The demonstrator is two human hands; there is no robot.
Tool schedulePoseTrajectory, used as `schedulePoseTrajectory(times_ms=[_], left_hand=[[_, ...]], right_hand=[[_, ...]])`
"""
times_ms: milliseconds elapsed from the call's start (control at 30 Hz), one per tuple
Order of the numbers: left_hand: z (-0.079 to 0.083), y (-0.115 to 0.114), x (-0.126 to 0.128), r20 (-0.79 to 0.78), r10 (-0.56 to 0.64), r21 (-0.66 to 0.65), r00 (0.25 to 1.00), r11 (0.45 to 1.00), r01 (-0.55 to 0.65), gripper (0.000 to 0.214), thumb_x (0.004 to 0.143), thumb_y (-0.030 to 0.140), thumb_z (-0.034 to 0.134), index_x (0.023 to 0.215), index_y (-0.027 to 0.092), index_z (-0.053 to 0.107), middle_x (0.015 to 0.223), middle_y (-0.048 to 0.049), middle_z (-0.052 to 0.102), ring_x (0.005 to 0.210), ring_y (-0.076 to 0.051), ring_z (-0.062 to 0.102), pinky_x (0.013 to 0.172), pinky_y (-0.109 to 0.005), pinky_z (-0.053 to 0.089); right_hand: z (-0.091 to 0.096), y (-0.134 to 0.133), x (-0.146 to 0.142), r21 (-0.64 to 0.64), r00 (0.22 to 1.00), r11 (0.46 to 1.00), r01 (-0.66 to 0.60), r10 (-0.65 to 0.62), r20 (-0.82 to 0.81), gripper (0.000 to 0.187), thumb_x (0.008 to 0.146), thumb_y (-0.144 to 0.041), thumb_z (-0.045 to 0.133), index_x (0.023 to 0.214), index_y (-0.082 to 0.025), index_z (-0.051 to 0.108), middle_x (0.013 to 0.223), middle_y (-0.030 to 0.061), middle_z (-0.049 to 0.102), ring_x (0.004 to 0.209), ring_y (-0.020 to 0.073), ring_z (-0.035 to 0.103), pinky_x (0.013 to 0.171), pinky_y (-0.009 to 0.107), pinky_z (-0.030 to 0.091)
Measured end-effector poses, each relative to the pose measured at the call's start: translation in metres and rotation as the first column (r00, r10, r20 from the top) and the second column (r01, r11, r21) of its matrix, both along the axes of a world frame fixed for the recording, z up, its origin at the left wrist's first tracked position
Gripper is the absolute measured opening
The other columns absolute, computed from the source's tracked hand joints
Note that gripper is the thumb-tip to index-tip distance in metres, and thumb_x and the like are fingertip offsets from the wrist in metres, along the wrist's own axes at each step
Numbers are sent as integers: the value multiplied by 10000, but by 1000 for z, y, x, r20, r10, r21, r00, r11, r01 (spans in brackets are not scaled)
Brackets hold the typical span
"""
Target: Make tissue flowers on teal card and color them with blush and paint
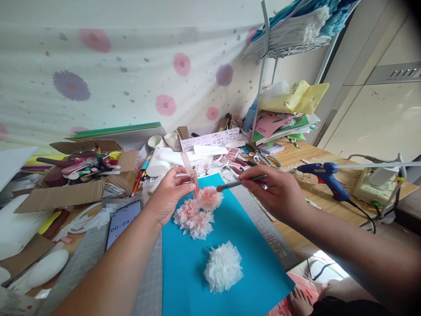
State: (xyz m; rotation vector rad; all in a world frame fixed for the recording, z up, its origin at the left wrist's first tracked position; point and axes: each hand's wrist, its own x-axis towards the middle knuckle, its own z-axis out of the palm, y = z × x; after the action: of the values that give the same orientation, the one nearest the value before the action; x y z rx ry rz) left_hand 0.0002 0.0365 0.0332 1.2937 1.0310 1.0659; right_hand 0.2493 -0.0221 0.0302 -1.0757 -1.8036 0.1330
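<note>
My left hand (169, 193) is closed on a small clear pink container (190, 172), held upright just above the blue paper sheet (184, 263). My right hand (276, 191) pinches a thin brush (241, 182) whose tip touches a pink tissue flower (209, 197). Another pink tissue flower (192, 217) lies beside it on the sheet. A white tissue flower (224, 267) rests nearer me on the same sheet.
A phone (122, 228) showing a timer lies left of the sheet. An open cardboard box (79, 180) of pens stands at the left. Scissors (267, 160), a blue glue gun (324, 173) and a wire shelf (266, 66) with papers are at the right.
</note>
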Motion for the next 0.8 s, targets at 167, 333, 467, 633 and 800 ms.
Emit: schedulePoseTrajectory(times_ms=[167, 333, 467, 633, 800], left_hand=[[-1, 1, 0, -8, 22, -6, 1000, 1000, -22, 459, 632, 262, 817, 1015, 228, 567, 973, -32, 697, 942, -238, 655, 874, -406, 471], [0, 1, 0, 10, 50, 7, 999, 999, -50, 471, 630, 278, 814, 1021, 229, 555, 928, -12, 695, 882, -224, 667, 836, -382, 475], [0, 3, -3, 30, 68, 17, 997, 998, -68, 451, 657, 284, 801, 1026, 220, 550, 908, -26, 708, 848, -231, 670, 825, -393, 470], [-3, 6, -8, 64, 95, 23, 993, 995, -97, 467, 670, 283, 801, 1055, 218, 545, 923, -51, 721, 924, -262, 677, 870, -429, 471], [0, 4, -9, 102, 98, 11, 990, 995, -100, 465, 675, 291, 807, 1062, 216, 560, 961, -62, 728, 898, -251, 693, 869, -413, 491]], right_hand=[[-7, 10, -14, -83, 981, 993, -79, 63, -185, 103, 881, -264, 593, 893, -186, 659, 797, 53, 717, 657, 165, 643, 594, 282, 492], [-12, 24, -24, -94, 983, 995, -40, 22, -183, 52, 846, -229, 616, 846, -204, 662, 797, 46, 726, 687, 175, 658, 646, 292, 503], [-13, 34, -30, -82, 978, 996, -26, 8, -209, 119, 889, -272, 565, 873, -191, 650, 766, 54, 717, 659, 176, 657, 604, 287, 515], [-13, 39, -43, -113, 985, 991, -65, 46, -168, 82, 864, -259, 595, 836, -200, 645, 733, 38, 708, 650, 179, 654, 597, 284, 509], [-8, 44, -46, -142, 987, 988, -51, 29, -158, 124, 876, -282, 567, 818, -196, 634, 704, 39, 687, 614, 181, 637, 560, 279, 489]])
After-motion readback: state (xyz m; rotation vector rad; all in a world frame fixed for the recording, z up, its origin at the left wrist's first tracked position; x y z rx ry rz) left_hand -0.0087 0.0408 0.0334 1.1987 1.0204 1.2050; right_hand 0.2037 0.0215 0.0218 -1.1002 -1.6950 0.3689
